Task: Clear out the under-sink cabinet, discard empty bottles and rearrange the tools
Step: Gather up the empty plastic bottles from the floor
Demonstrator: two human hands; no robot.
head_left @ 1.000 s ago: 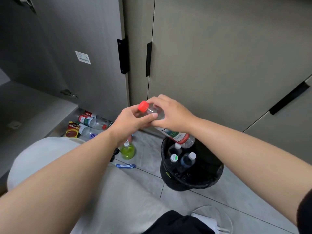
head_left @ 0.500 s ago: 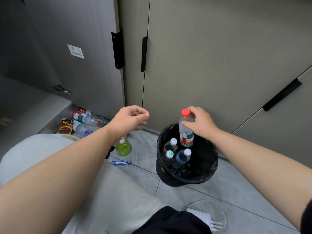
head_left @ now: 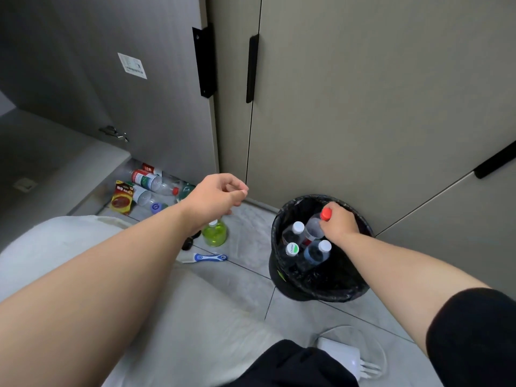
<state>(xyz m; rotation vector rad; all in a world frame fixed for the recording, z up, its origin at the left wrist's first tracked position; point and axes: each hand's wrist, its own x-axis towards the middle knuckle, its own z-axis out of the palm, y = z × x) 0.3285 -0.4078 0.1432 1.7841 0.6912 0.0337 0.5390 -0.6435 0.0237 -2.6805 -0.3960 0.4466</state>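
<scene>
Head view.

My right hand (head_left: 339,223) grips the red-capped bottle (head_left: 313,231) at its neck, fingers curled round just under the cap. The bottle is inside the bin (head_left: 279,265), near the far rim. Its long axis is tilted: cap up, towards the far rim, base down, towards the near-left. My judgement: it sits below the rim, so letting go should be enough.

My left hand (head_left: 216,198) hangs loosely curled and holds nothing, over the floor between cabinet and bin.

Count, bin: four bottles, namely the held one plus three white-capped ones (head_left: 298,227) standing towards the near-left rim.

Count, cabinet floor: at least three bottles (head_left: 145,177) lying on their sides at the front edge. The exact number is unclear because they overlap. One red-yellow packet (head_left: 122,196) lies beside them.

Count, floor tiles: one green bottle (head_left: 214,234), upright; one blue-white tool (head_left: 209,257).

The cabinet bottles lie left of my left hand, so that is the nearer hand for the next fetch.
</scene>
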